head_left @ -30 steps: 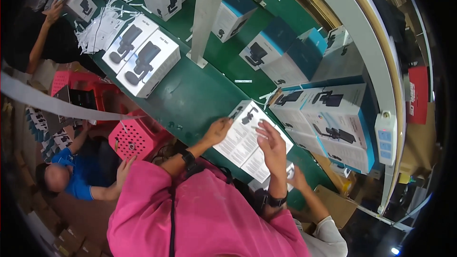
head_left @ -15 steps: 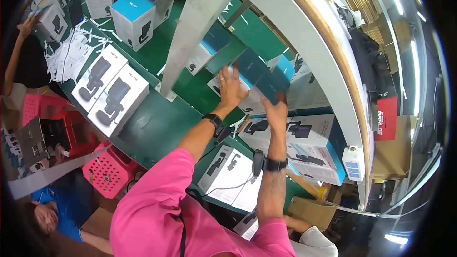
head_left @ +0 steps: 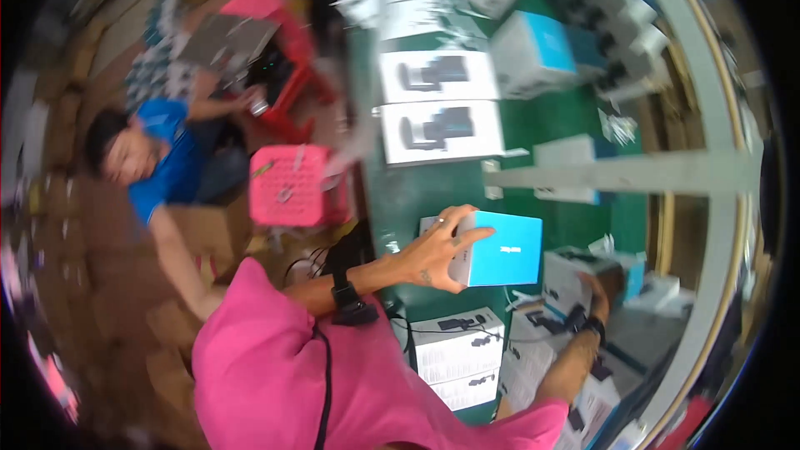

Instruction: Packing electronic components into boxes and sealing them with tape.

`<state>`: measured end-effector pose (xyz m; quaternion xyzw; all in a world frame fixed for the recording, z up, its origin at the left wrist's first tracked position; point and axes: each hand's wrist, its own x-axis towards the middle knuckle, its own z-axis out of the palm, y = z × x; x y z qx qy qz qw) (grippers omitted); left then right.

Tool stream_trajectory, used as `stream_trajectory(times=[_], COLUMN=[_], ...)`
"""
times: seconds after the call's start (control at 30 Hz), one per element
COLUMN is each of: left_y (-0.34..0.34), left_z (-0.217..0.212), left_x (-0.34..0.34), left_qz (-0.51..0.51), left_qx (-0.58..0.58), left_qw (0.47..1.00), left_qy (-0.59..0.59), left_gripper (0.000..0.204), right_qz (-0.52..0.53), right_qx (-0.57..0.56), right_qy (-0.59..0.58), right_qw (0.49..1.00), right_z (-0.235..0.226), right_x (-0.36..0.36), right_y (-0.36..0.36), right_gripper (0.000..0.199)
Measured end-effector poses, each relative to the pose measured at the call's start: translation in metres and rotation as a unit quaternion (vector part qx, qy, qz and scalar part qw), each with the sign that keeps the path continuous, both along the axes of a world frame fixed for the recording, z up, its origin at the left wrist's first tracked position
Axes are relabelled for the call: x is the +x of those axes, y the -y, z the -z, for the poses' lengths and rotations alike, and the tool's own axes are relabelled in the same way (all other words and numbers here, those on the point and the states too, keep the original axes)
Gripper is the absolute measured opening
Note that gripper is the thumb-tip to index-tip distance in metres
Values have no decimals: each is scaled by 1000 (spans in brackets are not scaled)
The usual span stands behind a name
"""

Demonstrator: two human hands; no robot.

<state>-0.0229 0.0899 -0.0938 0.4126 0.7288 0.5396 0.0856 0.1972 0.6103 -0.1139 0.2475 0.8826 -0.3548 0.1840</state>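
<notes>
A carton with a bright blue top [head_left: 510,252] is gripped by my left hand [head_left: 442,252], the thumb bent over its near edge and the fingers along its white side. It is raised over the green table. To the right, my right hand [head_left: 602,293] is against a white carton [head_left: 567,279] among other cartons; its fingers are blurred and partly hidden. Below the held carton, white cartons with printed black devices [head_left: 458,346] stand on the table, with a dark cord across them.
Two white printed cartons [head_left: 442,132] lie further up the green table [head_left: 433,187], near scattered white paper strips [head_left: 417,0]. A pale metal post [head_left: 617,173] crosses the table. On the left are a pink stool [head_left: 287,187] and a person in blue [head_left: 179,154].
My view has swung left and blurred. My left hand has lifted a blue-topped carton and carried it away from the others; my right hand stays near the cartons on the right.
</notes>
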Motion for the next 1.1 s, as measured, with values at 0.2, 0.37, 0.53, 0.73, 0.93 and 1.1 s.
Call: stream_trajectory(times=[0.2,0.37,0.53,0.73,0.93,1.1], left_y=[37,60,63,57,72,104], left_z=[14,48,82,98,88,32], left_x=[-5,17,38,29,37,17], left_qz=[1,-32,-25,-33,-155,-259], left_qx=[63,65,48,16,-55,-172], left_qw=[995,997,998,999,986,941], left_qy=[73,29,44,29,8,135], left_gripper=[121,130,132,133,135,125], right_qz=[41,45,126,262,325,414], right_qx=[149,458,478,353,448,251], right_qy=[-85,-51,-131,-212,-245,-349], right_qw=[984,887,859,873,796,802], right_z=[-22,-70,-106,-105,-88,-64], right_x=[58,-92,-94,-87,-51,-70], right_y=[-39,137,243,293,344,421], right_gripper=[68,89,94,101,110,123])
